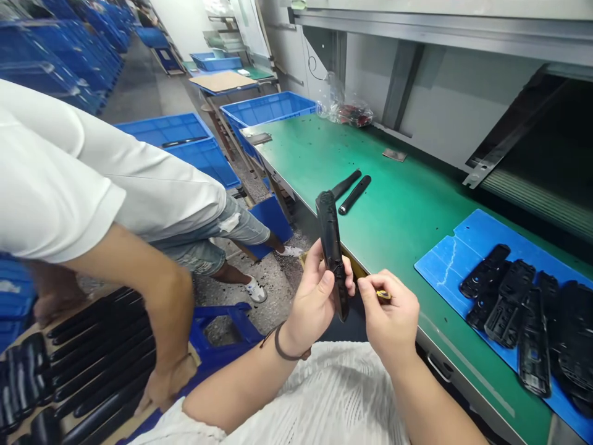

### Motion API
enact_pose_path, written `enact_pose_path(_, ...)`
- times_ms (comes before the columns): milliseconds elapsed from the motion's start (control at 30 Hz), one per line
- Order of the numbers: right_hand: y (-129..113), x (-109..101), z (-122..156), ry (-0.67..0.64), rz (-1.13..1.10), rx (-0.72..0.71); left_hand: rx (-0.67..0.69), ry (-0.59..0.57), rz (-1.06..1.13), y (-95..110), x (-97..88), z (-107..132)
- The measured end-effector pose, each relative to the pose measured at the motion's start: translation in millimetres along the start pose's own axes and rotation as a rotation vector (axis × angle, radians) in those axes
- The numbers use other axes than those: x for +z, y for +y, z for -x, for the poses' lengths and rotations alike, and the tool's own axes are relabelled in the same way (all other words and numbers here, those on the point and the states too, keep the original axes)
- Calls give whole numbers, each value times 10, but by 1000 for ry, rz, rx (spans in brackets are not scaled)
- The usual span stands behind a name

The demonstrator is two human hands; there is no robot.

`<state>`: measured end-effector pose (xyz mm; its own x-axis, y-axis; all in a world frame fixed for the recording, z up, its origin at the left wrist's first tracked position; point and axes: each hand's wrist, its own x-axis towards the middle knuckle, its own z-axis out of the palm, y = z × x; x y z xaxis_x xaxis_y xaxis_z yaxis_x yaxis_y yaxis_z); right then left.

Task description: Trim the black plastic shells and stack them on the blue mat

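Observation:
My left hand (pixel 315 290) is wrapped around a long, curved black plastic part (pixel 330 225), held upright and slightly tilted near the bench's front edge. Close beside it, my right hand (pixel 390 312) is closed on a small tool with a yellow and black handle (pixel 383 295). Most of that tool is hidden in my fingers, so its kind cannot be made out. Beyond my left hand, a slim black handle-shaped part (pixel 354 195) lies on the green bench top, with a second dark piece (pixel 347 184) alongside it.
Several black molded parts (pixel 509 303) lie on a blue sheet (pixel 445 256) at right. A plastic bag (pixel 354 114) sits at the back of the green bench (pixel 301 145). At left, a person in white (pixel 139 179) leans over rows of black parts (pixel 106 352). Blue bins (pixel 273 108) stand beyond.

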<state>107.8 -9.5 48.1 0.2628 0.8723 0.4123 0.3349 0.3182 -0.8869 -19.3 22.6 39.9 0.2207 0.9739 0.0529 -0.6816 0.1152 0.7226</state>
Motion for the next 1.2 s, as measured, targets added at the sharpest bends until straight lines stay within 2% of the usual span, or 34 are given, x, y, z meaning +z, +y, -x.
enact_pose_path(100,148,-44,91,-35,107,-61,28,22,10,8,-18,-57)
enact_pose_path(200,232,-56,194,-181,139,-162,42,36,-19,-12,-37,-78)
enact_pose_path(267,245,-42,260,-232,150,-196,25,8,-69,-12,-43,-89)
enact_pose_path(333,229,-24,330,-235,118,-140,25,-15,-95,14,-43,-120)
enact_pose_path(400,193,-26,403,-299,51,-19,44,-7,-63,57,-39,-177)
enact_pose_path(467,146,-74,460,-385,-1,105,53,42,-26,89,-35,-240)
enact_pose_path(533,103,-183,465,-421,15,145,28,98,-53,90,-32,-279)
enact_pose_path(600,70,-344,394,-403,119,33,-37,112,-124,54,-25,-269)
enact_pose_path(733,18,-694,77,-285,604,-456,-184,30,-235,-50,26,-141)
enact_pose_path(800,-17,-818,-97,-275,819,-575,-235,-23,-270,-80,73,-78)
enact_pose_path(900,-82,-902,-301,-298,929,-626,-279,-108,-317,-91,159,-30)
enact_pose_path(1000,-142,-893,-416,-292,950,-630,-238,-165,-370,-87,231,-21)
enact_pose_path(1100,-175,-857,-451,-267,971,-625,-176,-217,-428,-93,253,-24)
enact_pose_path(1200,-176,-839,-432,-266,983,-630,-178,-237,-443,-121,237,-28)
